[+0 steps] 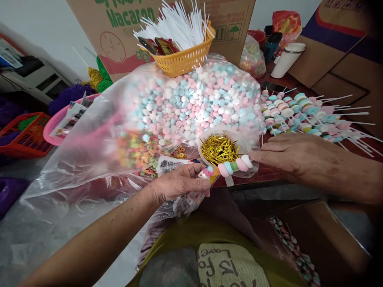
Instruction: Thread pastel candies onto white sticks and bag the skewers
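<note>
My left hand (182, 181) pinches the left end of a marshmallow skewer (229, 169), between thumb and fingers. Pink, blue, green and white twisted marshmallows run along the skewer, with a small white animal-like figure at the held end. At its other end my right hand (299, 153) has its fingers together against the white marshmallow; its thumb and any stick inside the grip are hidden. Just behind the skewer stands a white bowl (245, 139) of gold twist ties (218, 149). Finished-looking marshmallow skewers (287, 113) lie piled beyond my right hand.
A large clear bag of small pastel marshmallows (191, 103) fills the middle. Colourful ring-shaped candies (140, 153) lie at its left. Behind stands a yellow basket (179, 61) of white sticks. A white cup (289, 59) is at back right; an open carton (329, 239) sits below.
</note>
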`<state>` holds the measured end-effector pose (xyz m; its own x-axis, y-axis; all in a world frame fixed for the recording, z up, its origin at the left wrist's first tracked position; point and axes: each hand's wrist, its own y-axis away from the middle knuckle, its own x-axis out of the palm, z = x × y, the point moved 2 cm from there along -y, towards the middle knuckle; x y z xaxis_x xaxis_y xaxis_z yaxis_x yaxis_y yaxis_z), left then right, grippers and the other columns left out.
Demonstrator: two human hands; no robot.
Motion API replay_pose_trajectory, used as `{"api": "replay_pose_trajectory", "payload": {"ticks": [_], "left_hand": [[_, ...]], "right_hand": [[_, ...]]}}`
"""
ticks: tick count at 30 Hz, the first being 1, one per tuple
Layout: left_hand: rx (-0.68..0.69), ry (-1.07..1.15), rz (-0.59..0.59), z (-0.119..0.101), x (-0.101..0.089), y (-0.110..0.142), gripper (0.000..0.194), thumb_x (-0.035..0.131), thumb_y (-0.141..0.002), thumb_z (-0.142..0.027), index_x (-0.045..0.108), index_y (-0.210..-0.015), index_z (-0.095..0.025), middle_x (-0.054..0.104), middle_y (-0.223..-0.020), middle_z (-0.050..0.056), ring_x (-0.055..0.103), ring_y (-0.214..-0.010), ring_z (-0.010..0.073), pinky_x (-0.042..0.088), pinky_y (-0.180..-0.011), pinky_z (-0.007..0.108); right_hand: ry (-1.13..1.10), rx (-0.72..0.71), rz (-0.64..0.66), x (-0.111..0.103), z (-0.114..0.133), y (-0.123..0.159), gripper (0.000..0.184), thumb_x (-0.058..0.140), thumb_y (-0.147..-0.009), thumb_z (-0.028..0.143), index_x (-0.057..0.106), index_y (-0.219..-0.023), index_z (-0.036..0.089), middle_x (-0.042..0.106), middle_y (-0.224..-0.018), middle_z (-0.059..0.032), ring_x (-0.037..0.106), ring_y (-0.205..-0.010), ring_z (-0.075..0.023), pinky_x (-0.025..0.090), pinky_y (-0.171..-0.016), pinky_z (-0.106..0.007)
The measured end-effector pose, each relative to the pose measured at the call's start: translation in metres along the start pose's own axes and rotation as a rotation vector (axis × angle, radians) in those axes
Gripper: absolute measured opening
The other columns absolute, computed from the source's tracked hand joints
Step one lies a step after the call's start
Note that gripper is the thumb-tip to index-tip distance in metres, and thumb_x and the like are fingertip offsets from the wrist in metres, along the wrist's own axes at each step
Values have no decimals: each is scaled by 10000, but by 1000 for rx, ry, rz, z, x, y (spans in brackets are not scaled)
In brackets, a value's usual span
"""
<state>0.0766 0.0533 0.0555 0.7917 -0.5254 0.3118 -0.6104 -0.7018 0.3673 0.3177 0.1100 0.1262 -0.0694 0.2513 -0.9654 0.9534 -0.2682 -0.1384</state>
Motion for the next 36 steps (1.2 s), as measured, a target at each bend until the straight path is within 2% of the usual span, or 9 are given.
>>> {"api": "replay_pose_trajectory", "payload": {"ticks": [5, 9, 14, 17, 23, 27, 29, 32, 36], "left_hand": [[-143, -186, 64, -1, 13, -2, 317, 716, -687, -337, 551, -878, -145, 538, -655, -34, 497, -518, 74, 410, -482, 200], [-93, -362, -16, -5, 17, -10, 356, 668, -715, -316, 546, -1013, -165, 568, -691, -24, 547, -600, 116, 451, -574, 249], [-57, -1300, -247, -13, 19, -18, 589, 665, -733, -274, 440, -1274, -205, 654, -913, 75, 613, -865, 265, 457, -715, 347], [-137, -1525, -274, -19, 19, -22, 771, 670, -734, -354, 279, -1386, -223, 669, -936, 94, 627, -892, 302, 465, -706, 350], [-130, -1450, -278, -8, 12, -34, 929, 694, -714, -403, 147, -1444, -226, 655, -1021, 130, 618, -943, 319, 460, -753, 382], [15, -915, -180, -10, -12, -15, 1073, 762, -641, -371, 84, -1460, -227, 625, -1061, 109, 617, -882, 231, 468, -747, 334], [51, -696, -132, -20, -29, 3, 891, 730, -681, -357, 241, -1420, -259, 605, -1099, 81, 597, -915, 193, 463, -758, 298], [-171, -603, 79, -25, -45, 25, 503, 731, -678, -300, 554, -1140, -207, 631, -899, 16, 589, -793, 146, 456, -703, 251], [-276, -510, 111, -20, -45, 32, 185, 652, -738, -301, 591, -850, -166, 566, -672, -38, 510, -582, 89, 433, -595, 221]], "right_hand": [[-58, -33, 124, -3, 6, -6, 227, 472, -795, 32, 595, -889, 198, 626, -725, -20, 520, -655, -184, 291, -597, -312], [-73, -23, 195, 7, 14, -21, 124, 528, -807, 87, 585, -808, 197, 611, -686, -8, 534, -657, -174, 253, -579, -310], [-98, -19, 244, 23, 19, -31, 137, 552, -756, 85, 604, -801, 204, 630, -674, 13, 520, -595, -143, 207, -541, -282], [-132, 80, 336, 24, 20, -34, 164, 534, -739, 62, 615, -787, 197, 627, -637, 14, 490, -534, -118, 167, -517, -272], [-188, 226, 532, 30, 30, -55, 274, 493, -749, 52, 663, -897, 208, 672, -706, -20, 549, -577, -142, 176, -496, -269], [-302, 237, 417, 42, 30, -52, 237, 472, -796, 79, 652, -881, 207, 673, -742, -17, 571, -616, -143, 198, -494, -256], [-323, 243, 295, 43, 27, -45, 211, 455, -828, 109, 638, -885, 198, 671, -766, -23, 561, -620, -142, 216, -501, -255], [-302, 210, 139, 37, 25, -39, 196, 447, -842, 127, 625, -885, 199, 667, -774, -21, 545, -614, -136, 216, -506, -259], [-164, 144, 10, 28, 27, -42, 195, 449, -804, 96, 613, -822, 200, 627, -680, 2, 494, -555, -129, 164, -498, -277]]}}
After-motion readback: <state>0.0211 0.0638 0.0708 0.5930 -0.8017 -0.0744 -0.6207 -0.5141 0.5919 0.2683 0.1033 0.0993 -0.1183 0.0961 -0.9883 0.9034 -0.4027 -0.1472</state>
